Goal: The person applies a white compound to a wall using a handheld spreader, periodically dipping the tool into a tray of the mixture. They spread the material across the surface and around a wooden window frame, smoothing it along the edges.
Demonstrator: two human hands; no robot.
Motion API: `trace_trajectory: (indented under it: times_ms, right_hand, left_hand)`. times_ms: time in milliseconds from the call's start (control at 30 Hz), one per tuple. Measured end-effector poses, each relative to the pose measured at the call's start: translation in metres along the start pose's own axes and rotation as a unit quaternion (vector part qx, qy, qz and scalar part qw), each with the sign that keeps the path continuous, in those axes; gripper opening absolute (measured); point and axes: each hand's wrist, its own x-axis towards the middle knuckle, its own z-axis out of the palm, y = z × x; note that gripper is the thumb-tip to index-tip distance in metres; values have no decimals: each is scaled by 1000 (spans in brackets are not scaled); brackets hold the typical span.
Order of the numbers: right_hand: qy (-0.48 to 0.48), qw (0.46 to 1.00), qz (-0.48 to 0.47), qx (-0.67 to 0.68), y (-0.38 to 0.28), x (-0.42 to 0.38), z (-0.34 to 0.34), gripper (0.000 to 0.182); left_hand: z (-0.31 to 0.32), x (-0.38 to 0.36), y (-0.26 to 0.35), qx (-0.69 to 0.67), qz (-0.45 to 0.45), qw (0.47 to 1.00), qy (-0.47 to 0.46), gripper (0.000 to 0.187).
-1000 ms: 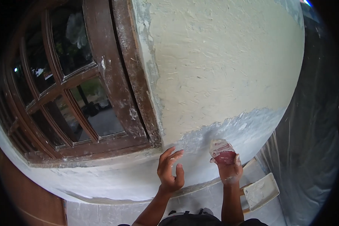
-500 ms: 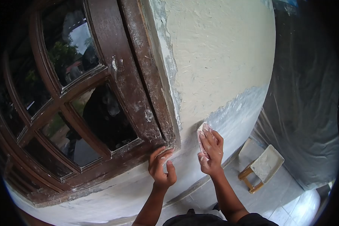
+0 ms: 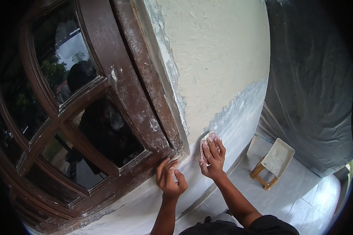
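Observation:
My right hand [image 3: 213,156] presses a pale, putty-smeared pad [image 3: 203,147] flat against the wall [image 3: 219,51], at the lower edge of the cream coat where the grey-white surface [image 3: 239,117] begins. White residue covers its fingers. My left hand [image 3: 171,177] is beside the lower corner of the brown window frame [image 3: 161,145], fingers curled and apart from the thumb, with white smears on the fingertips. Nothing shows in its grasp. Between the frame and the cream coat runs a rough, chipped strip.
A tray of pale putty [image 3: 277,157] rests on a small wooden stool [image 3: 259,175] at the lower right, on the tiled floor [image 3: 239,190]. Dark plastic sheeting [image 3: 310,86] hangs on the right. Glass panes [image 3: 110,129] fill the window on the left.
My right hand and the pad have moved slightly left and down, and the pad now lies flatter under the fingers. My left hand stays by the frame corner. The view has shifted slightly.

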Motion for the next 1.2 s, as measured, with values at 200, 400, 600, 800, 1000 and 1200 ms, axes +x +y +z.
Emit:
trace_trajectory:
  times_ms: [200, 400, 600, 800, 1000, 1200]
  right_hand:
    - [13, 1000, -4, -10, 10, 25, 16, 51]
    - [10, 1000, 17, -3, 9, -10, 17, 52]
    - [30, 999, 16, -11, 10, 6, 32, 52]
    - [48, 998, 37, 4, 9, -5, 21, 51]
    - [33, 998, 53, 14, 7, -13, 39, 52]
    - [89, 993, 76, 22, -5, 12, 29, 51]
  left_hand:
    - [0, -1, 0, 3, 9, 1000, 3, 16]
    - [4, -5, -3, 14, 27, 999, -15, 15]
    - [9, -5, -2, 27, 44, 998, -26, 13]
    - [8, -6, -1, 36, 48, 998, -33, 8]
    - [10, -6, -2, 42, 59, 997, -27, 9]
    - [10, -8, -1, 42, 54, 997, -34, 9]
